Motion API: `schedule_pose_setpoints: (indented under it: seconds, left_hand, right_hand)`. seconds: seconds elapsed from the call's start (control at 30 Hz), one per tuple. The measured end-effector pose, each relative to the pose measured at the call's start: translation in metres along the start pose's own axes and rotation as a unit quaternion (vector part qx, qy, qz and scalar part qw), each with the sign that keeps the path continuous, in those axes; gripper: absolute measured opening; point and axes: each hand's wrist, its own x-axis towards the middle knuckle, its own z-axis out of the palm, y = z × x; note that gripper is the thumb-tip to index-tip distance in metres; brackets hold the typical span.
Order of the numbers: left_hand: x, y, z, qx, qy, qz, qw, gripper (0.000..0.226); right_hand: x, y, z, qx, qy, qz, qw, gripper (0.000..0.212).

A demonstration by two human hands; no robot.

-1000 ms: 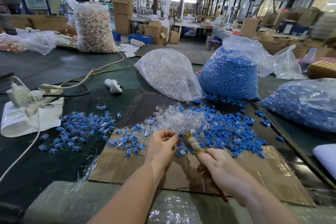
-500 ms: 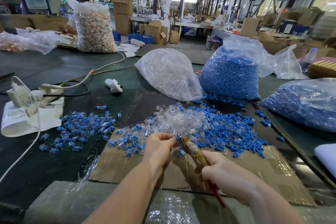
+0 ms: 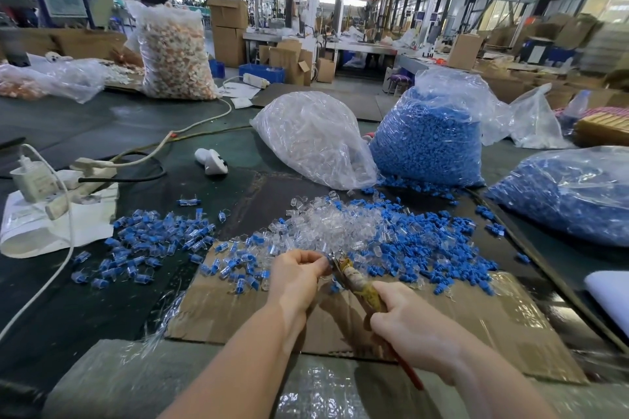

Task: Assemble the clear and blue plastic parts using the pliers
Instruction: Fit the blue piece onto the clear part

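Note:
My left hand (image 3: 295, 274) pinches a small plastic part at its fingertips, mostly hidden by the fingers. My right hand (image 3: 413, 330) grips the pliers (image 3: 355, 277) by their yellowish taped handles; a red handle end sticks out below the hand. The plier jaws meet the part at my left fingertips. Just beyond lies a heap of clear parts (image 3: 335, 226) and, to its right, loose blue parts (image 3: 439, 248). Assembled clear-and-blue pieces (image 3: 153, 238) are scattered to the left. All this is above a cardboard sheet (image 3: 459, 326).
A bag of clear parts (image 3: 315, 143) and a bag of blue parts (image 3: 429, 143) stand behind the heaps; another blue bag (image 3: 571, 194) lies at right. A power strip with cables (image 3: 64, 180) and a white device (image 3: 212, 161) sit at left. A person works behind a tall bag (image 3: 173, 54).
The pliers have moved left and up until their jaws meet the part in my left fingers. My right hand has slid lower on the handles. My left hand has barely shifted.

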Motion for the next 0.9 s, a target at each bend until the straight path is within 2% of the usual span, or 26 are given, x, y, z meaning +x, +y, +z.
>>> schedule_pose_setpoints:
  seconds: [0.1, 0.2, 0.3, 0.4, 0.5, 0.6, 0.67, 0.73, 0.83, 0.9]
  left_hand:
    - [-0.002, 0.000, 0.000, -0.004, -0.003, -0.002, 1.000, 0.006]
    - [-0.003, 0.001, -0.002, -0.016, 0.001, 0.000, 1.000, 0.007]
    - [-0.004, 0.001, -0.004, 0.006, 0.009, 0.029, 1.000, 0.006]
    - [-0.005, 0.004, -0.005, 0.032, 0.016, 0.068, 0.997, 0.004]
    - [-0.004, 0.005, -0.009, 0.044, 0.025, 0.082, 0.995, 0.006]
    - [0.001, 0.006, -0.015, 0.078, 0.059, 0.094, 0.991, 0.006]
    - [0.006, 0.004, -0.023, 0.183, 0.120, 0.142, 0.965, 0.007]
    - [0.011, 0.003, -0.035, 0.292, 0.177, 0.185, 0.922, 0.006]
    - [0.020, -0.001, -0.056, 0.411, 0.237, 0.216, 0.853, 0.014]
    - [0.025, -0.004, -0.068, 0.448, 0.251, 0.228, 0.827, 0.019]
  right_hand:
    - [0.003, 0.004, 0.002, -0.011, 0.010, -0.004, 1.000, 0.025]
    - [0.004, 0.006, 0.005, 0.033, 0.026, -0.007, 0.999, 0.018]
    - [0.005, 0.010, 0.008, 0.127, 0.030, 0.018, 0.991, 0.045]
    - [0.005, 0.012, 0.006, 0.228, -0.009, 0.046, 0.973, 0.047]
    - [0.003, 0.014, 0.003, 0.217, -0.041, 0.052, 0.974, 0.044]
    - [0.005, 0.014, 0.000, 0.138, 0.001, 0.051, 0.989, 0.039]
    - [0.012, 0.022, -0.003, 0.055, 0.071, 0.034, 0.995, 0.047]
    - [0.020, 0.035, -0.007, -0.035, 0.148, 0.039, 0.988, 0.055]
    - [0.028, 0.055, -0.014, -0.118, 0.232, 0.105, 0.960, 0.064]
    - [0.031, 0.066, -0.018, -0.159, 0.269, 0.145, 0.939, 0.066]
